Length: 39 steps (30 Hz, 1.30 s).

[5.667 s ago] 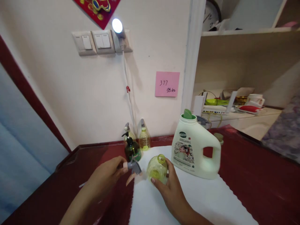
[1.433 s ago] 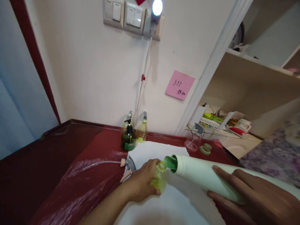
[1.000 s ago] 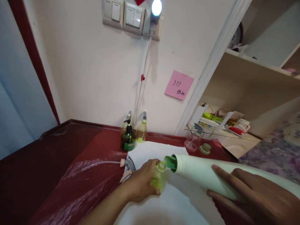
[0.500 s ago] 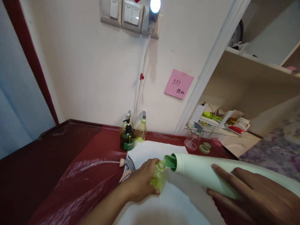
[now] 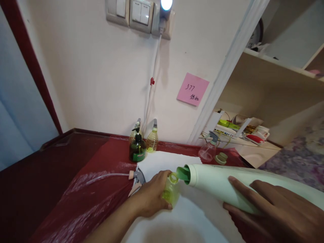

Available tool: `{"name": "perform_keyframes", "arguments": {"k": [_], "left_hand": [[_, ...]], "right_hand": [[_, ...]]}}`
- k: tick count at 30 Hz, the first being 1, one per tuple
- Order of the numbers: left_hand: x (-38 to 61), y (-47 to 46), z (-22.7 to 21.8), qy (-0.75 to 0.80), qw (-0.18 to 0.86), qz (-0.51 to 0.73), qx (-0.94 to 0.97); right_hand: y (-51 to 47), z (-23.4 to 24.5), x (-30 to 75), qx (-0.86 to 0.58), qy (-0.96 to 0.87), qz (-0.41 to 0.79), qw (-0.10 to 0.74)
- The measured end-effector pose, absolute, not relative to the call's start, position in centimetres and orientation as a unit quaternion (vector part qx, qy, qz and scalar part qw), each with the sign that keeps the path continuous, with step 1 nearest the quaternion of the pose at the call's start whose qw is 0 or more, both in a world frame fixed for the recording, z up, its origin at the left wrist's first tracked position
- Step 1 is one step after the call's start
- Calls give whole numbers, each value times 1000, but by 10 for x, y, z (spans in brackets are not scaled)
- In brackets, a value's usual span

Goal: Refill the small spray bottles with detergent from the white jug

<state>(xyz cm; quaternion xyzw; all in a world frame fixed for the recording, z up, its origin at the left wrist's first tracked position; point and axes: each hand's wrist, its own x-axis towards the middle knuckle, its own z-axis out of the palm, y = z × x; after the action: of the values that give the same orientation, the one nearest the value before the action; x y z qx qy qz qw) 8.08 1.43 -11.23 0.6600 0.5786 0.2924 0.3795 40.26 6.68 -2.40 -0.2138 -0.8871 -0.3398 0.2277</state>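
Observation:
My left hand [image 5: 152, 197] is wrapped round a small yellow-green bottle [image 5: 171, 190] that stands on a white cloth [image 5: 182, 222], its open neck upward. My right hand [image 5: 273, 212] grips a large white detergent jug [image 5: 227, 189], tipped on its side. The jug's green spout [image 5: 182, 172] sits just above and right of the small bottle's mouth. A grey spray head with a clear tube [image 5: 135, 177] lies on the table just left of my left hand.
A dark green pump bottle [image 5: 138, 150] and small yellowish spray bottles [image 5: 152, 140] stand against the wall. A clear pink spray bottle [image 5: 207, 152] and a cap [image 5: 220, 158] are at the right. Red plastic [image 5: 83, 199] covers the table. Cluttered shelves lie at the right.
Since 5.7 s ago the spray head was laid down, my left hand took the small bottle and my right hand tipped the jug over it. In the last second almost nothing moved.

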Motion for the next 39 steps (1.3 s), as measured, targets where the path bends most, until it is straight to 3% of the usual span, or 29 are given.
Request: {"name": "perform_keyframes", "arguments": {"k": [39], "left_hand": [[81, 17, -120, 587, 371, 285, 661]], "right_hand": [[66, -14, 398, -167, -878, -366, 259]]}}
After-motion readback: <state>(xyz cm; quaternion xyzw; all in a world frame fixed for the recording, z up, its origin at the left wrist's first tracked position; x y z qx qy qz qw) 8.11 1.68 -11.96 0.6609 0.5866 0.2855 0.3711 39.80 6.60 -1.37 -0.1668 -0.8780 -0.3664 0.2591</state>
